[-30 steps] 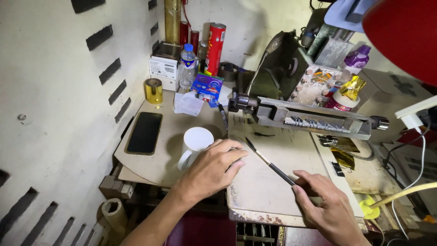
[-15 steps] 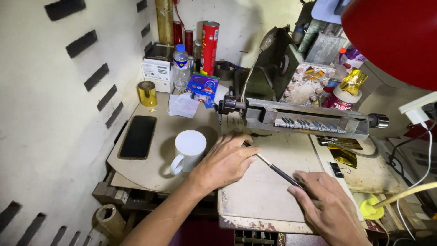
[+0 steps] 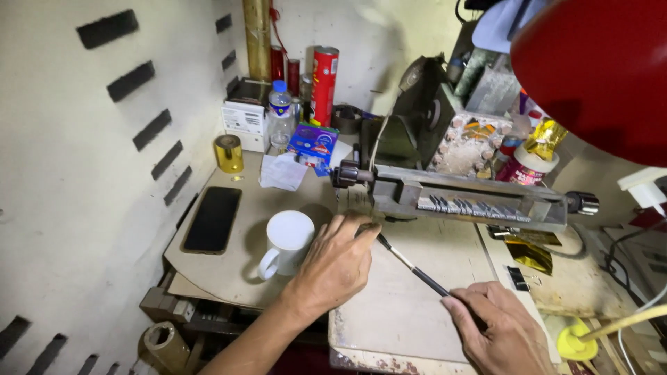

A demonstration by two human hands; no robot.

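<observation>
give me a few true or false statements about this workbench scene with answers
1. The right hand holds a thin brush. True.
2. The white mug lies tipped on its side. False: it stands upright beside the left hand.
3. The black phone lies flat, left of the mug. True.
4. The left hand grips the gold roll. False: the roll stands apart near the wall, untouched.
5. The metal vise-like tool sits behind the hands. True.
</observation>
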